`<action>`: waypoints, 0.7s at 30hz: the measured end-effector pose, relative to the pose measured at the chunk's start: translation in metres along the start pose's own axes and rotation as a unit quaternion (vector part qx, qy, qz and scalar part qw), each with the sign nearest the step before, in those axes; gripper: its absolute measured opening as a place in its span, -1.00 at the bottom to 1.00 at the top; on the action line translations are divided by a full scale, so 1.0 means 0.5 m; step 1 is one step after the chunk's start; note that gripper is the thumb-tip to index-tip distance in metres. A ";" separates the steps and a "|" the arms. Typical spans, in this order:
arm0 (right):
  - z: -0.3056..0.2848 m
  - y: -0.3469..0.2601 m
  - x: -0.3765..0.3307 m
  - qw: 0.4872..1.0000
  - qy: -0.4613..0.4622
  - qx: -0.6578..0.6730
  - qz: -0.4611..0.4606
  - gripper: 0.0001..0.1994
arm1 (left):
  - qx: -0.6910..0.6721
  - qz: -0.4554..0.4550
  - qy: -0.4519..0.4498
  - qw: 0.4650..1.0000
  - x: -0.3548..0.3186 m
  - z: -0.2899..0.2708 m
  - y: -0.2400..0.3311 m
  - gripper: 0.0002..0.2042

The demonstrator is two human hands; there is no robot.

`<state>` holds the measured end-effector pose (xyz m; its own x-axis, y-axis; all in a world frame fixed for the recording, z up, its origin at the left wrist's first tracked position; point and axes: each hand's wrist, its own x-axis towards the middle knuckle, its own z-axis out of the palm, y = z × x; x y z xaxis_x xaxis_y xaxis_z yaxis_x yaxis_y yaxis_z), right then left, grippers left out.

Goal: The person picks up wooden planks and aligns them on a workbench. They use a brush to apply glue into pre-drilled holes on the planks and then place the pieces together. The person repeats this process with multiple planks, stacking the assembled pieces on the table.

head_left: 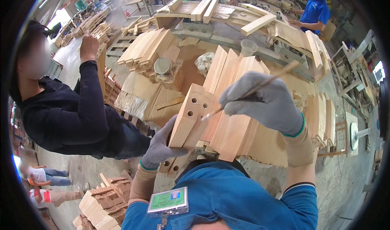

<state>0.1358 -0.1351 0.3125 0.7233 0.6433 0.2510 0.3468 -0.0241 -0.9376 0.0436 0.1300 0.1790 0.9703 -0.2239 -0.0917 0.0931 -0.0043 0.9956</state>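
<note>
My left hand [160, 148], in a grey knit glove, is closed round a pair of pale wooden pieces [187, 126] lying side by side. Drilled round holes show in their upturned ends. Between the gloved fingers of my right hand [266, 102] is a thin wooden stick [286, 70], pinched and slanting down to the left. Its whitish tip is at one of the holes in the right-hand piece; whether it goes inside cannot be made out. Beneath my right hand lies a row of wooden boards [233, 130]. More drilled pieces [174, 165] show below my left hand.
A round tin [163, 66] stands on a wooden block beyond the left hand, near a crumpled plastic bag [205, 63] and a clear cup [249, 47]. Boards are stacked [148, 47] at far left. A co-worker in black [77, 108] stands close at left, another in blue [316, 14] farther off.
</note>
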 end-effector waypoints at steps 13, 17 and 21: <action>-0.006 0.155 -0.100 0.825 0.285 -0.308 -0.378 -0.62 | -0.056 0.024 0.101 0.993 0.070 0.215 0.097 -0.13; -0.049 0.173 -0.155 0.835 0.282 -0.327 -0.342 -0.71 | -0.086 0.049 0.123 0.988 0.085 0.305 0.105 -0.10; -0.129 0.147 -0.227 0.850 0.230 -0.344 -0.325 -0.83 | -0.023 0.046 0.159 0.986 0.097 0.387 0.115 -0.09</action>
<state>0.1179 -0.2593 0.2305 0.3471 0.3271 0.8790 0.9156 -0.3212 -0.2420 0.0528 -0.0698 0.2349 0.9954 0.0951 -0.0088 0.0043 0.0476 0.9989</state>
